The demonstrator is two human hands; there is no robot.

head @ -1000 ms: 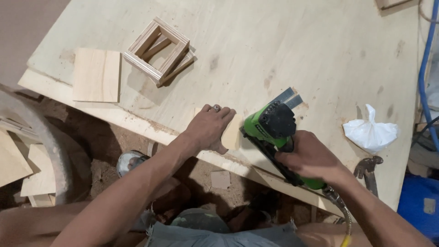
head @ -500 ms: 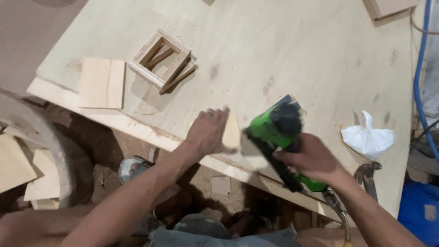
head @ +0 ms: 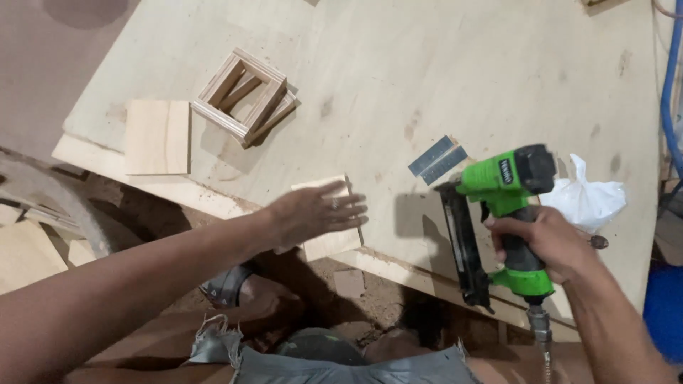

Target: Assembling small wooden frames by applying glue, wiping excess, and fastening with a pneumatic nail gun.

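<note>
My right hand grips the handle of a green and black nail gun, held upright above the near edge of the plywood sheet. My left hand lies flat, fingers spread, on a small square wooden panel at the sheet's near edge. Two strips of metal nails lie on the sheet just left of the gun's head.
An open square wooden frame and another flat square panel lie at the left of the sheet. A white plastic bag sits behind the gun. A blue hose runs along the right edge. Wood offcuts lie on the dirt floor.
The nail gun has lifted off the small panel and swung upright to the right. My left hand has shifted left and flattened on the panel. The nail strips now show.
</note>
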